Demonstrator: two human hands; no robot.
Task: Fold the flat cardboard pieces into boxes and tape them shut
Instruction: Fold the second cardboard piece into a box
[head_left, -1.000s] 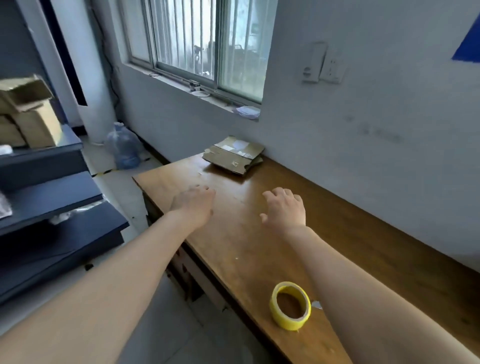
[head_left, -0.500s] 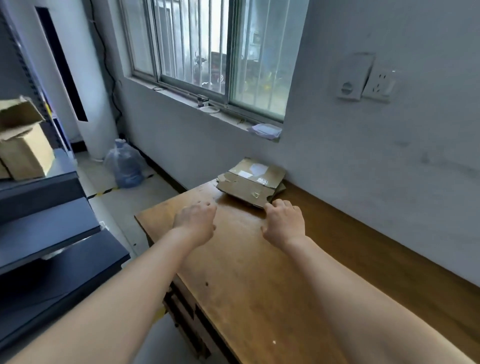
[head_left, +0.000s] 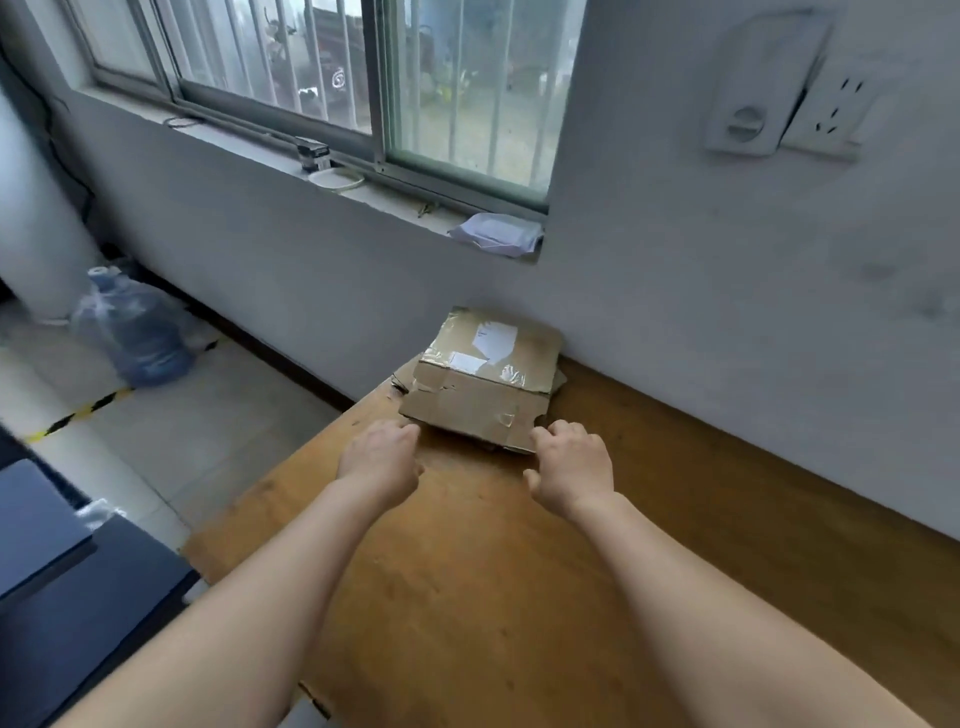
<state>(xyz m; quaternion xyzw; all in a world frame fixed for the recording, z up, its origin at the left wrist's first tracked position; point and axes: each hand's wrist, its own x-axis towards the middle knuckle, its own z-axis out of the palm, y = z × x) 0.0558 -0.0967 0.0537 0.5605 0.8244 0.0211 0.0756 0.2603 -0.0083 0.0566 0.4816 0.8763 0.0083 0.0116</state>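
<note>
On the left, a big water bottle (head_left: 132, 332) is standing on the floor (head_left: 218, 415), well apart from the work. The left hand (head_left: 382, 457) is hovering low over the wooden table (head_left: 467, 597), just beside the near left corner of the cardboard. Its fingers (head_left: 402, 427) are curling loosely and gripping nothing, and I cannot tell if the tips are touching the edge.

In the middle, the flat cardboard pieces (head_left: 483, 384) are lying in a small stack at the far end of the table, close against the wall (head_left: 727, 312) under the window (head_left: 467, 78). The top piece is carrying old shiny tape (head_left: 511, 373) and white labels (head_left: 496, 335).

The right hand (head_left: 571, 467) is hovering at the near right corner of the stack, its fingers also bending loosely and holding nothing. Further right, a wall socket (head_left: 826, 111) is sitting high up.

The cardboard is probably light and rather stiff, but it will be bending at the creases, and the tape patches may be slippery. It seems best to be taking the top piece by its two near corners, thumbs above and fingers below, so that the lower pieces are staying on the table.
</note>
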